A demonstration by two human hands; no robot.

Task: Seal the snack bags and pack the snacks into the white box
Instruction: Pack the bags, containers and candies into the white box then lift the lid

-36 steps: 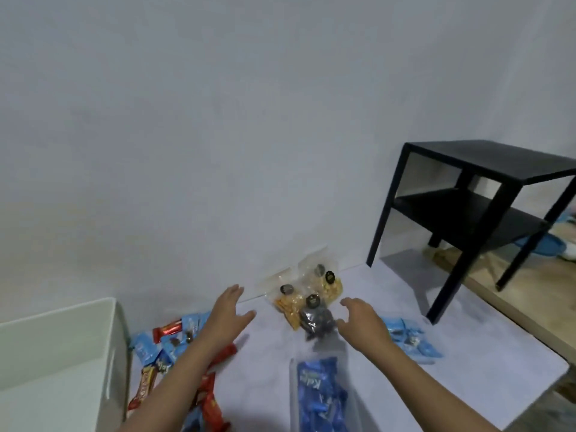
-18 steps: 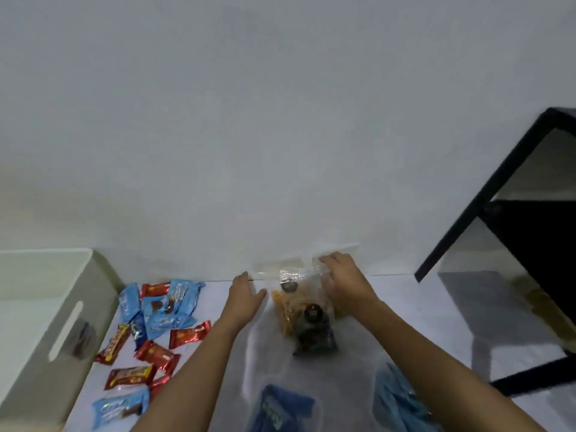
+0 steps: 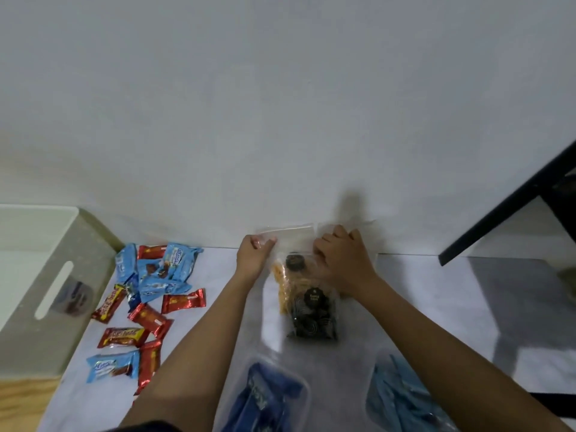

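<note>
Sealing under way on the clear bag (image 3: 285, 244) standing against the far wall: left hand (image 3: 252, 257) pinching the bag's top left corner between thumb and fingers, right hand (image 3: 343, 260) curled and pressed on the top edge further right, fingertips bunched on the plastic. Hard to tell whether the strip is closed yet anywhere along its length. Judged an early step, with nothing sealed for certain and the packing not begun.

Next move, by the look of it: holding the left corner steady, running the right fingers along the strip with firm pressure from end to end, then checking for gaps before lifting. Thin, slippery plastic, likely to buckle if squeezed unevenly.

Inside that bag, yellow-orange snacks (image 3: 282, 285) with a dark round label near the top. Just in front, toward the near side, a second clear bag of dark round sweets (image 3: 314, 319), leaning against the first. Nearest of all, two more clear bags: dark blue packets (image 3: 265, 397) on the left, pale blue packets (image 3: 402, 397) on the right, both cut off by the bottom edge.

Far left, the white box (image 3: 46, 269), slot handle facing the scene, interior only partly in view and seemingly bare. Between box and arms, loose wrapped snacks (image 3: 146, 300) in blue and red, scattered on the table (image 3: 436, 307), well apart from the bags.
</note>
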